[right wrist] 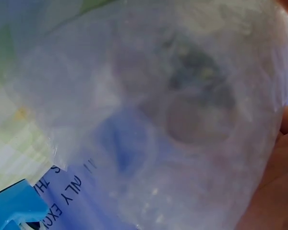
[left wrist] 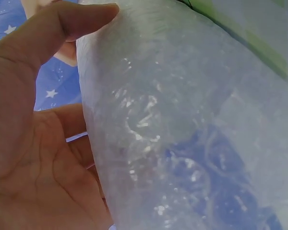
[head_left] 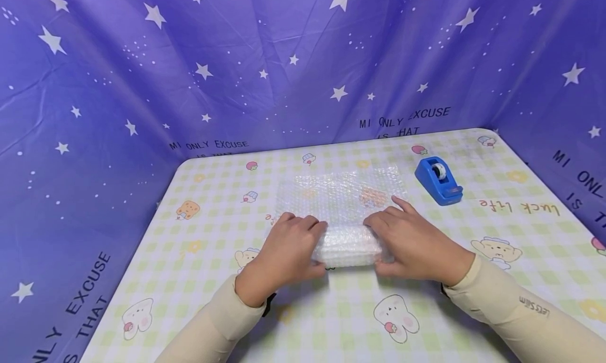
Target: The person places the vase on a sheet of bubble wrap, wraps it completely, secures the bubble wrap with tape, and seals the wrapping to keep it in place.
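Note:
A sheet of clear bubble wrap lies flat at the middle of the table, its near end rolled or folded into a thick bundle. My left hand grips the bundle's left end, thumb on the near side and fingers over the far side. At the right end my right hand holds it the same way. In the left wrist view the thumb lies along the edge of the wrap. Through the wrap in the right wrist view a blurred dark patch shows; I cannot tell what it is.
A blue tape dispenser with a roll of tape stands on the table beyond my right hand. The table wears a green-and-white checked cloth with cartoon prints. Purple star-patterned curtains hang around its back and sides.

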The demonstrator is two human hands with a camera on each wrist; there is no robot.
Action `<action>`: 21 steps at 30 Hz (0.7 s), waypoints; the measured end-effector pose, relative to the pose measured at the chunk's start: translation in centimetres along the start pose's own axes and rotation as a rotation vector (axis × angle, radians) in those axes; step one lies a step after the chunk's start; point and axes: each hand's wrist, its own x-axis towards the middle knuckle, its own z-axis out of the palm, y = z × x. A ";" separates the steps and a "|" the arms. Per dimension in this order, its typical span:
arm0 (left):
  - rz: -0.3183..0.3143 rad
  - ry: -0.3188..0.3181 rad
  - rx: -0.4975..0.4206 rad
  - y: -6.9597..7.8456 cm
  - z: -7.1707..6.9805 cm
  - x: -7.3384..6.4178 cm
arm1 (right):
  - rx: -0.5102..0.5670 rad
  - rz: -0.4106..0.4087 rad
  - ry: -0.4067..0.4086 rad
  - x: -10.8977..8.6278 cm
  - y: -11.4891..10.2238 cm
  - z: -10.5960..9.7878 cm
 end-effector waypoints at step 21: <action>-0.034 -0.061 -0.056 0.5 0.4 -0.2 | -0.121 0.032 -0.033 -0.3 -0.8 0.8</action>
